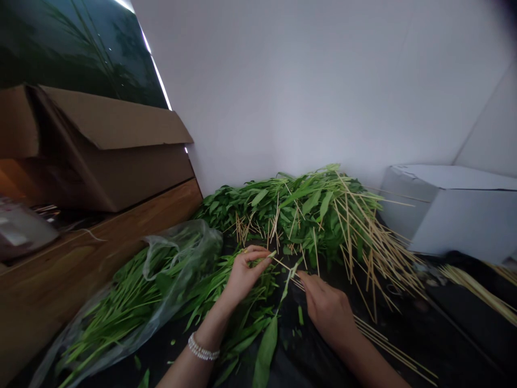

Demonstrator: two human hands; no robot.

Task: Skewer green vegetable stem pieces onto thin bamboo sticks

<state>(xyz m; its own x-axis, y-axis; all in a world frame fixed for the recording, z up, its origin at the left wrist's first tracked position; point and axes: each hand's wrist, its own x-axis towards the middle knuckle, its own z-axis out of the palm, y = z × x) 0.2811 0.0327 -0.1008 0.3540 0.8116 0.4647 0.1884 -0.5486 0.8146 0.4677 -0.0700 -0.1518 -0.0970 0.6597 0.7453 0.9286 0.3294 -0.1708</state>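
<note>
My left hand [251, 269], with a beaded bracelet at the wrist, pinches a short pale green stem piece [273, 254] between thumb and fingertips. A thin bamboo skewer [281, 263] runs from that stem toward my right hand [326, 304]. The right fingers are closed on several bamboo skewers [398, 351], whose long ends stick out behind the hand at lower right. Between the hands a leafy green stem [290, 279] hangs against the skewers, its long leaf [266, 350] drooping below. Whether the skewer passes through this stem, I cannot tell.
Against the wall lies a big pile of leafy greens [311, 202] with many skewers [363, 242] poking out. A clear plastic bag [210, 237] of greens lies left, under a wooden ledge [161, 207] bearing a cardboard box [133, 167]. A white box [464, 215] stands right.
</note>
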